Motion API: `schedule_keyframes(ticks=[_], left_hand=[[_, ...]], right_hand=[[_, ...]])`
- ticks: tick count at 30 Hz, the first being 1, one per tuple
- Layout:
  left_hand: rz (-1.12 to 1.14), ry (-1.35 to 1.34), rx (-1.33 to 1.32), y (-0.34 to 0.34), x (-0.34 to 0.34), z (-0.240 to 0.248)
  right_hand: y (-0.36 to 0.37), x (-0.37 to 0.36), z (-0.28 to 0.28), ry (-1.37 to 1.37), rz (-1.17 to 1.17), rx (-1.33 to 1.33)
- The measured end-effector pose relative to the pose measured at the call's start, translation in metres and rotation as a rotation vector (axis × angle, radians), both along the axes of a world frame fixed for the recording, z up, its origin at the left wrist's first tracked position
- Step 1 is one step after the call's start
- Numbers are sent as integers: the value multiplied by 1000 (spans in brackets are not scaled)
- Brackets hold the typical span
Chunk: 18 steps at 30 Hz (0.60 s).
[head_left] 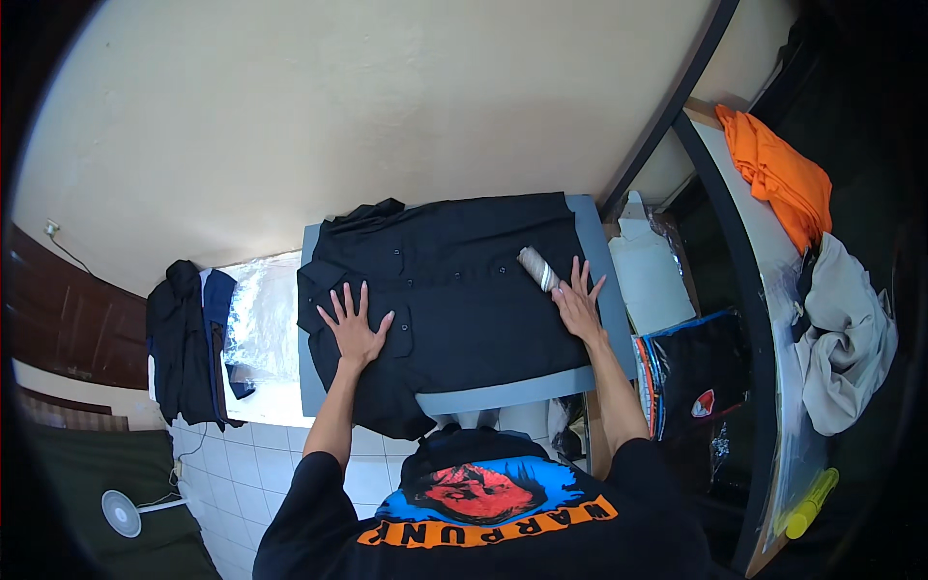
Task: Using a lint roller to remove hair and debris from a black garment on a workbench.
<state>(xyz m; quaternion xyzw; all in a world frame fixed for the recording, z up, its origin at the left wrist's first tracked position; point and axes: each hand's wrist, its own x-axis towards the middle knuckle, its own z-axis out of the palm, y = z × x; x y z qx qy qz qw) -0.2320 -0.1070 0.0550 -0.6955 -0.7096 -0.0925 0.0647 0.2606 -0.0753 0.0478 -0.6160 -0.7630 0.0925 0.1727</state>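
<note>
A black button-up shirt [474, 319] with chest pockets lies spread on a grey board [503, 393], its collar to the left and one sleeve hanging over the near edge. My left hand [356, 333] rests flat on the shirt near the collar and a pocket, its fingers spread and holding nothing. Toward the shirt's hem at the right, my right hand [580, 311] holds what looks like a lint roller [538, 270]. The roller's pale cylinder points up and left, and its handle is hidden by the hand. Several fingers of that hand stretch out over the cloth.
Folded dark garments [184, 343] lie left of the board, beside clear plastic wrapping [263, 314]. On the right shelf are an orange garment [776, 174], a beige garment [843, 333] and a yellow-green cylinder [810, 505]. A white fan [122, 512] stands lower left.
</note>
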Motion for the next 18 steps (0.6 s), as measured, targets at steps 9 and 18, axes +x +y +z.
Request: schedule_keyframes(ticks=[9,18], left_hand=[[22,24,-16,15,-1,-2],[18,40,-51,17,3,-2]], right_hand=[[28,1,-9,16,-15,-1],[21,3,-7,-62,-42,31]])
